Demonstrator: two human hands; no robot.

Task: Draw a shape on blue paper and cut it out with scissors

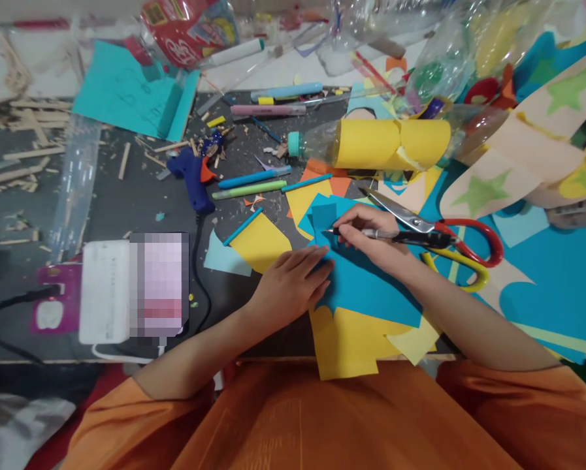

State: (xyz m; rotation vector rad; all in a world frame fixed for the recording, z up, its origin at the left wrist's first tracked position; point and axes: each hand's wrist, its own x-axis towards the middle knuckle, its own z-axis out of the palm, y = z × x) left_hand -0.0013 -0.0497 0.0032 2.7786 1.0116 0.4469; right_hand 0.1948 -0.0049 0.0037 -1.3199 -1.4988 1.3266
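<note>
My right hand [371,238] is closed round a dark pen [400,236], its tip touching a blue paper sheet [366,287]. My left hand [293,281] lies flat with fingers stretched on the left edge of that blue sheet, pressing it down. Yellow paper pieces [346,339] lie under the blue sheet, reaching over the table's front edge. Another yellow piece [260,243] sits just left of my left hand.
Scissors with red and yellow handles [449,238] lie right of my right hand. A plastic bottle wrapped in yellow paper [385,143] lies behind. A blue glue gun [195,176], pens, wooden sticks and a white device [104,290] crowd the left side.
</note>
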